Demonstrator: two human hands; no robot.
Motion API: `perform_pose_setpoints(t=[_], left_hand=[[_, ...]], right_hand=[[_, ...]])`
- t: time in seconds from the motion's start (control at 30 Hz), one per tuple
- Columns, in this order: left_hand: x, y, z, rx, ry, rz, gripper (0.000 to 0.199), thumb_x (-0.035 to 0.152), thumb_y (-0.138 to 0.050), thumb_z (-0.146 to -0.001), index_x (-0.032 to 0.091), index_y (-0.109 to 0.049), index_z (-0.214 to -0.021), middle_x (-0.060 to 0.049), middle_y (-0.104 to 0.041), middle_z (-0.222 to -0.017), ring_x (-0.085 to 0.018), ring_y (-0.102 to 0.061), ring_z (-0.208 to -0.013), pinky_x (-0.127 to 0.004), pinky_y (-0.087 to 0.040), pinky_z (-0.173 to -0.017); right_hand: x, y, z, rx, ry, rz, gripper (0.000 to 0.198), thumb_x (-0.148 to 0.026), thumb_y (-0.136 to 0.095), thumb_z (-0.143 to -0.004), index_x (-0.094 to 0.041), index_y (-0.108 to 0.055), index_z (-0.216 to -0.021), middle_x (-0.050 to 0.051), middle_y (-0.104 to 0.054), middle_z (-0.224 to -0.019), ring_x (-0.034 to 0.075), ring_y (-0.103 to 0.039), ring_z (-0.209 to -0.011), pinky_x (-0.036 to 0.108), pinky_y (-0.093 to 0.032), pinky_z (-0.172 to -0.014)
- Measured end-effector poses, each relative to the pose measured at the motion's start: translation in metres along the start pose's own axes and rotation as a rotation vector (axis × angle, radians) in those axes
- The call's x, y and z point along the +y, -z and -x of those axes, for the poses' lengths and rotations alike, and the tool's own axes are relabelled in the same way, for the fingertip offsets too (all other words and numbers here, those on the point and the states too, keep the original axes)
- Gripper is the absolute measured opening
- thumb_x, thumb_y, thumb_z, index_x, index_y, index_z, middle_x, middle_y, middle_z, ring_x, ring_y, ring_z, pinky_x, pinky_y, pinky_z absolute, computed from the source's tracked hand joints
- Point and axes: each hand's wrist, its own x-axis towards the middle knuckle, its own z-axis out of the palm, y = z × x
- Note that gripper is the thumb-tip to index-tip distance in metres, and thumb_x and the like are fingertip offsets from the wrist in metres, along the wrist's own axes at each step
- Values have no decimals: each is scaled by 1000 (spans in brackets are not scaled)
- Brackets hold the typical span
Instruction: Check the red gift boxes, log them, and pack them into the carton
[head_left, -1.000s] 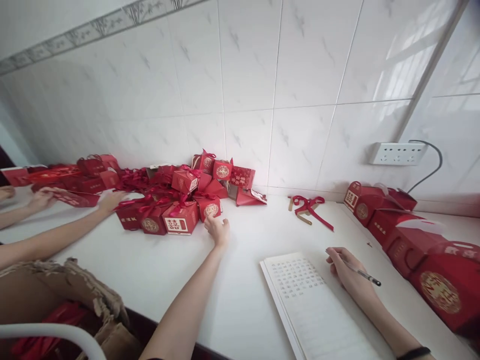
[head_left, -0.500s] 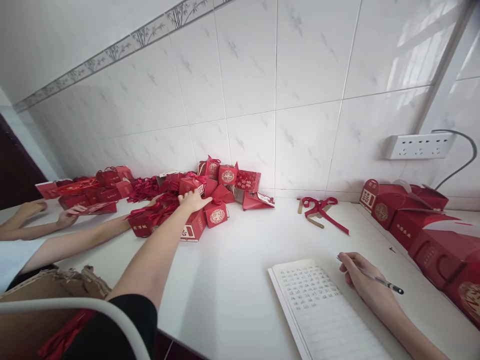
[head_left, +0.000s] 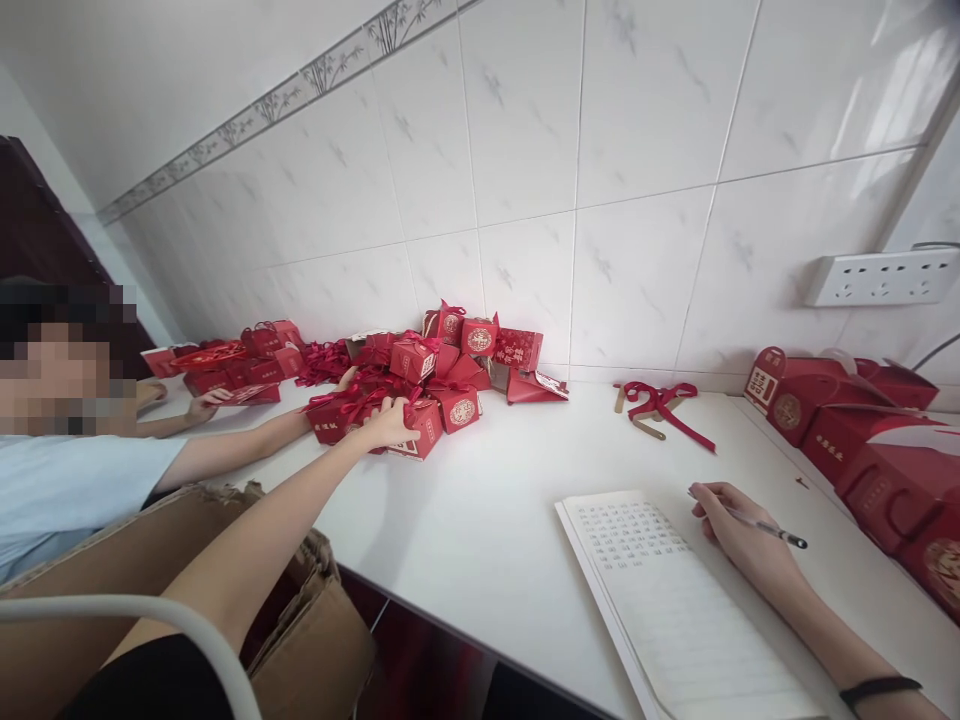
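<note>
My left hand [head_left: 388,424] reaches into a pile of red gift boxes, its fingers wrapped over the upper edge of a red gift box [head_left: 427,430] with gold print at the pile's front. That box stands on the white table beside another small box [head_left: 459,408] with a round gold emblem. In my right hand [head_left: 739,520] is a pen [head_left: 781,533], held in a writing grip just above the table. Beside that hand lies an open notebook [head_left: 697,630], its lined page partly filled with rows of handwritten marks.
Red ribbon [head_left: 660,402] with tan strips lies near the tiled wall. Larger red boxes [head_left: 847,420] line the right side. A torn cardboard carton [head_left: 315,640] stands at the near left. Another person's arm [head_left: 240,445] reaches toward the pile; farther hands hold red card.
My left hand has come down from the top of the pile onto the front box. The view has turned left, bringing in a person and more of the carton. My right hand still holds the pen.
</note>
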Motion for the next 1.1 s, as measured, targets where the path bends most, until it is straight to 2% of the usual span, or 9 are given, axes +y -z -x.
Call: perform_pose_setpoints(t=[0.1, 0.27, 0.43, 0.5, 0.6, 0.67, 0.73, 0.87, 1.1], left_hand=[[1, 3, 31, -58, -153, 43, 78, 40, -64, -58, 25, -38, -130, -12, -39, -134, -37, -44, -121, -48, -37, -98], [18, 5, 108, -210, -639, 265, 93, 32, -69, -59, 24, -24, -140, -12, -33, -140, -31, -36, -129, -41, -33, -105], [41, 6, 176, -349, -747, 344, 93, 34, -69, -63, 31, -20, -141, -7, -30, -145, -32, -35, -130, -43, -37, -103], [47, 3, 186, -351, -779, 377, 89, 34, -68, -65, 31, -23, -141, -8, -32, -144, -31, -37, -129, -43, -38, -103], [51, -9, 188, -291, -845, 437, 86, 33, -67, -67, 27, -22, -141, -9, -33, -142, -28, -35, -130, -42, -34, -106], [52, -19, 186, -227, -916, 450, 83, 34, -67, -68, 25, -25, -139, -10, -36, -140, -26, -32, -132, -41, -30, -109], [52, -26, 185, -160, -976, 442, 79, 35, -67, -68, 25, -29, -137, -10, -37, -139, -26, -29, -134, -42, -27, -111], [53, -28, 188, -130, -986, 419, 73, 32, -68, -67, 25, -37, -133, -8, -38, -140, -27, -28, -134, -43, -28, -111], [51, -31, 191, -83, -991, 342, 78, 25, -66, -66, 28, -33, -136, -7, -36, -140, -28, -32, -131, -45, -30, -108]], right_hand=[[-1, 2, 4, 9, 10, -21, 45, -61, -44, -68, -20, -54, -82, 5, -63, -71, 19, -55, -58, 31, -42, -53], [-6, 9, 17, 27, 211, -83, 50, -64, -41, -79, -18, -55, -92, 7, -63, -67, 19, -56, -53, 28, -42, -47], [-39, 0, 67, 103, 449, -138, 46, -62, -48, -82, -17, -57, -85, 7, -64, -70, 16, -53, -46, 28, -43, -43], [-58, -13, 99, 49, 641, -118, 38, -55, -54, -84, -17, -57, -88, 8, -64, -83, 15, -54, -47, 30, -47, -48], [-85, -38, 145, -92, 1063, -92, 22, -40, -56, -89, -19, -57, -98, 9, -62, -98, 23, -60, -88, 37, -51, -77], [-99, -53, 166, -158, 1217, -34, 18, -32, -56, -90, -19, -54, -103, 10, -61, -101, 25, -55, -99, 40, -49, -84], [-108, -68, 178, -130, 1234, 62, 16, -27, -54, -91, -18, -53, -103, 11, -60, -95, 26, -55, -92, 40, -50, -79], [-113, -91, 185, 60, 1083, 229, 11, -20, -48, -91, -15, -57, -97, 9, -56, -80, 25, -53, -76, 37, -48, -67], [-115, -104, 193, 206, 1038, 248, 18, -29, -54, -89, -14, -54, -99, 14, -54, -87, 29, -51, -82, 40, -48, -68]])
